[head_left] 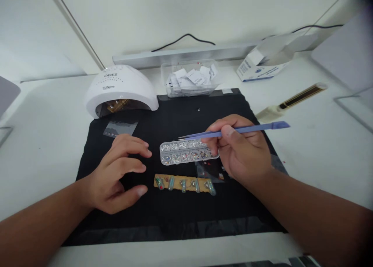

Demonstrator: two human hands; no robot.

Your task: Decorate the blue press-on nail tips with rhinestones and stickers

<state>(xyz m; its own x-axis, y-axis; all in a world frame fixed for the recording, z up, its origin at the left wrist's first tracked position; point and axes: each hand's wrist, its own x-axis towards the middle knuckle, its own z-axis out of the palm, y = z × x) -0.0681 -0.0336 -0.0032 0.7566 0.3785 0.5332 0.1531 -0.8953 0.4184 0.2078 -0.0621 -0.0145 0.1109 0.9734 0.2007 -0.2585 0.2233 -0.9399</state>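
Table [37,143], white, bears a black mat [175,214]. At the mat's ten o'clock stands a white lamp [125,82]. The left hand [116,177], at nine o'clock, is open, fingers loosely curled, holding nothing visible; the right hand [244,150], at three, is closed in a pinch. An opened box [256,70] sits at one o'clock, a clear tub [166,68] of paper pieces at twelve. Between the hands lies a divided case [186,152] of sparkly bits; at its six o'clock, a tan strip [176,182]. Blue tweezers [244,129] are in the right hand's pinch, tips by the case's far edge, contact unclear. Smallest, five false nails [171,183] cross the strip.
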